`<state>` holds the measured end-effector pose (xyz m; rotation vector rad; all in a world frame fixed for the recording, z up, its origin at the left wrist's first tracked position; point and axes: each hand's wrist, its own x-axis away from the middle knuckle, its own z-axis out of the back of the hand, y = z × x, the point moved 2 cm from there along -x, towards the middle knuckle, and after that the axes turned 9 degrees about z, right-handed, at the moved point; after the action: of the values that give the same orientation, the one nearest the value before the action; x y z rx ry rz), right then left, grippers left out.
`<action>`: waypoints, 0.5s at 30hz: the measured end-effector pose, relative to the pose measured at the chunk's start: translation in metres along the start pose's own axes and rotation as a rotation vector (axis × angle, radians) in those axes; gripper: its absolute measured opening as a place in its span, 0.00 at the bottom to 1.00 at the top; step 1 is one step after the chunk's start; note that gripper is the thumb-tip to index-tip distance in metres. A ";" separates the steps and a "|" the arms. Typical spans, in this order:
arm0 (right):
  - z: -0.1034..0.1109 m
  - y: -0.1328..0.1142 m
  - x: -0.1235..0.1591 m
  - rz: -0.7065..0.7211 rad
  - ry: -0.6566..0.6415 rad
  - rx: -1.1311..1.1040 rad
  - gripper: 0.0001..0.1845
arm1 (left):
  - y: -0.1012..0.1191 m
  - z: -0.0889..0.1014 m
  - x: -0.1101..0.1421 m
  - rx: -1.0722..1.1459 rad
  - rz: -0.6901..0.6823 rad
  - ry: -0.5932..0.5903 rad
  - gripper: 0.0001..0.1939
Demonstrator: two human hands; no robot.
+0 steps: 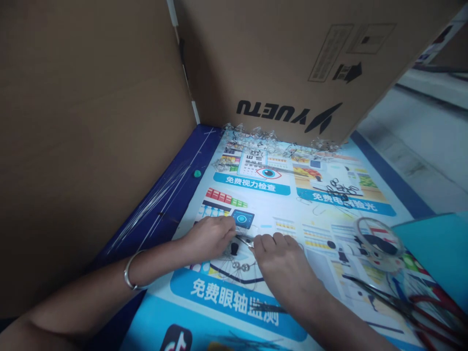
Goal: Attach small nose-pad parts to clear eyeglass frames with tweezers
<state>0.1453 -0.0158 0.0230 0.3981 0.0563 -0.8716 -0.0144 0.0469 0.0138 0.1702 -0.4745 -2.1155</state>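
Note:
My left hand (215,237), with a silver bangle on the wrist, is closed in a pinch; what its fingertips hold is too small to make out. Close beside it, my right hand (280,258) is wrapped round a slim pointed metal tool (245,241). Only the tool's tip shows, pointing at the left fingertips; the palm hides the rest. Just below the hands, two small shiny bead-like pieces (241,266) lie among fine wires on the printed sheet. A bundle of dark wires (268,308) lies partly under my right forearm.
Cardboard walls (278,58) stand behind and to the left. Clear wired ornaments (256,136) line the back. Dark wire loops (341,187), a clear tape roll (378,237) and red-handled scissors (398,302) lie to the right. Long thin wires (146,209) lie along the blue left edge.

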 end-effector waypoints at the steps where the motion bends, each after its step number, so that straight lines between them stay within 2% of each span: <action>1: -0.001 0.000 0.000 -0.007 0.003 -0.004 0.04 | -0.001 0.000 0.000 -0.003 -0.005 -0.001 0.08; 4: -0.005 0.000 0.002 -0.019 -0.006 -0.025 0.01 | -0.001 0.000 0.000 -0.008 -0.013 -0.008 0.08; 15: -0.004 0.011 0.000 -0.040 -0.193 -0.275 0.09 | 0.003 0.004 0.001 -0.024 -0.059 -0.045 0.08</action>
<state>0.1544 -0.0077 0.0227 0.0552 0.0058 -0.9235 -0.0135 0.0458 0.0186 0.1241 -0.4760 -2.1862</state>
